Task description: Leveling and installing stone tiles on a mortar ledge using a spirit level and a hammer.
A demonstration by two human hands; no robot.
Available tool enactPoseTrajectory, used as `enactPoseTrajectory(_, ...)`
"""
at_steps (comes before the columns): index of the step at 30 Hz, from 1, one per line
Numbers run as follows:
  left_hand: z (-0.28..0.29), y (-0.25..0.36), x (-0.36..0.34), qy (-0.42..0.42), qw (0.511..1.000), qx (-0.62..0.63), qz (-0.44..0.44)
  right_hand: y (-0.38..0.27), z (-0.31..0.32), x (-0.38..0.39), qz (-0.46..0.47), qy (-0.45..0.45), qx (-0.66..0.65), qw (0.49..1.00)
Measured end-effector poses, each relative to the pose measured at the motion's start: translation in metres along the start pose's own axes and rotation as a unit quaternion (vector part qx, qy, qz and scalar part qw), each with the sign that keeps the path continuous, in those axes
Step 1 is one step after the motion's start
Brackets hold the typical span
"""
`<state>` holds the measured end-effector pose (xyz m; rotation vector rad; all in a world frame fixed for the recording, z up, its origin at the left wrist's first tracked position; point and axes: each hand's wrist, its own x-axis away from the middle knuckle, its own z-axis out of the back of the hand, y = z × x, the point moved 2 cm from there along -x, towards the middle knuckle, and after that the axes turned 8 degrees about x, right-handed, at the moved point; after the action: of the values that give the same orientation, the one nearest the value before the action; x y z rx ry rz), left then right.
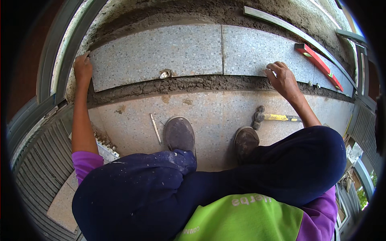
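I crouch on a speckled stone step, looking down past my knees and shoes. My left hand (83, 67) grips the left end of a grey speckled stone slab (161, 52) that lies on a bed of wet mortar (189, 83). At the slab's near edge, by the joint with the second slab (257, 50), my right hand (281, 78) rests with its fingers curled over the stone. A yellow-handled rubber mallet (273, 117) lies on the lower step just under my right wrist.
A red spirit level (319, 64) lies on the right slab beside a long metal straightedge (297, 34). A small pale object (165, 74) sits at the slab's near edge. A thin nail or pencil (155, 127) lies by my left shoe. A ribbed metal shutter (36, 168) stands left.
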<state>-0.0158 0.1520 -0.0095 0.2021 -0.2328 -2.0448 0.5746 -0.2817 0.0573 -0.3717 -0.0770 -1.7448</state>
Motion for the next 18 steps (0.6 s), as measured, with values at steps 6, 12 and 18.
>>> enactPoseTrajectory(6,-0.001,0.005,-0.005,-0.003,1.0,-0.021,0.004,0.006,-0.007,0.014,-0.004,-0.016,0.0,1.0)
enactPoseTrajectory(12,-0.003,-0.002,-0.009,-0.005,0.999,-0.041,-0.018,0.01,-0.008,0.02,-0.01,-0.027,-0.013,1.0)
enactPoseTrajectory(18,-0.004,-0.01,-0.012,-0.013,0.998,-0.065,-0.021,0.013,-0.01,0.032,-0.026,-0.047,-0.009,0.999)
